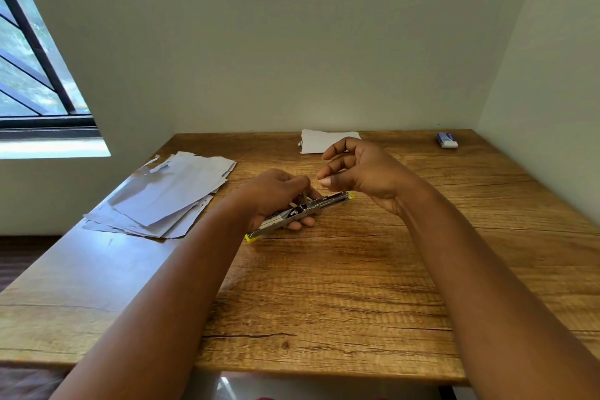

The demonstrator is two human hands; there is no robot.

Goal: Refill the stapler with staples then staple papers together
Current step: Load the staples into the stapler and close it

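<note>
Head view: wooden bench (357, 269), seen from above.
Papers (168, 191): loose pile, left of the hands.
Stapler (302, 211): metal, yellow-tipped, opened flat, mid-bench.
Left hand (276, 195): grips the stapler.
Right hand (360, 169): fingertips pinched; staples too small to see.
Risk: a misaligned strip could jam or drop.

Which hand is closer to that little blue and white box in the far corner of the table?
The right hand. It hovers above the table's middle, with bare wood between it and the box. The left hand is farther away, gripping the opened stapler.
</note>
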